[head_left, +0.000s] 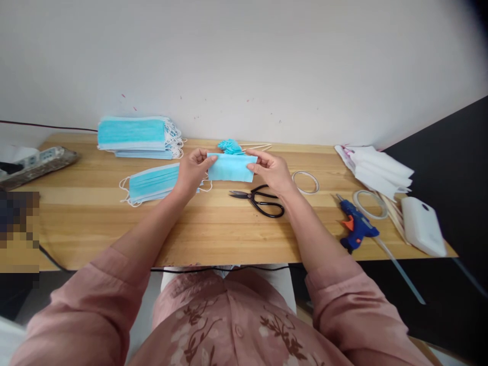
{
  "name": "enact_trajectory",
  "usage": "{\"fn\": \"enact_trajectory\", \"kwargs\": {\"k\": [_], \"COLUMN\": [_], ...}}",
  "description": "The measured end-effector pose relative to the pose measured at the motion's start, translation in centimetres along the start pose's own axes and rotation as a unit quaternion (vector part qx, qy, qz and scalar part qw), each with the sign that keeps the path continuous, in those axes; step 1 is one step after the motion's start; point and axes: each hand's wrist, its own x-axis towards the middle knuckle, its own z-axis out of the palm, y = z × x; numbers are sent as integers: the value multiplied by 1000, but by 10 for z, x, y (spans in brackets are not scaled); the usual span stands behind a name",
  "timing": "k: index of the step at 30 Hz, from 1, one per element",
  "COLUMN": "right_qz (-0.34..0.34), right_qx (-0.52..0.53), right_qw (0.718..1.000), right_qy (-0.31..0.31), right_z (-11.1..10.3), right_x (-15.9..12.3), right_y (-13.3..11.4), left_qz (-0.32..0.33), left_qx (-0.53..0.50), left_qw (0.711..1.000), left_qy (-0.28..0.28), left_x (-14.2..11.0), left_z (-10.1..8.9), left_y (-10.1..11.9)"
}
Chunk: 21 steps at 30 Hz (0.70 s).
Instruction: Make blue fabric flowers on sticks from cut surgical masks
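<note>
A small light-blue rectangle of mask fabric [231,169] is stretched between my two hands above the table. My left hand [193,169] pinches its left edge between thumb and fingers. At the right edge my right hand [271,171] pinches it the same way. Black-handled scissors [263,199] lie just below the fabric, partly behind my right wrist. Several face masks [154,184] with white ear loops lie beside my left forearm. Behind the fabric sits a blue ruffled flower shape [230,147] near thin wooden sticks [259,147].
A thick stack of blue masks [131,133] stands at the back left, a power strip [46,157] at far left. To the right are a tape roll [305,182], another roll [369,204], a blue glue gun [357,223], white sheets [375,166] and a white box-like device [423,226].
</note>
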Motion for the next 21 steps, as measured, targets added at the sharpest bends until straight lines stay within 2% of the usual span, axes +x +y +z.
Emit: {"fn": "enact_trajectory", "kwargs": {"k": [7,14,18,21], "right_qz": [16,51,74,38], "right_qx": [-15,-11,21,10], "right_qw": [999,989,971,982], "right_qy": [-24,-138,-227,-182], "right_z": [4,10,7,5], "right_x": [-1,-10,-14,-15], "right_y": [1,-4,-14,-19], "left_qz": [33,69,66,81], "left_qx": [-32,28,32,47], "left_qw": [999,995,996,996], "left_qy": [20,70,44,2], "left_x": [-5,-6,-8,-12], "left_z": [2,4,5,7], "left_y": [6,6,11,14]}}
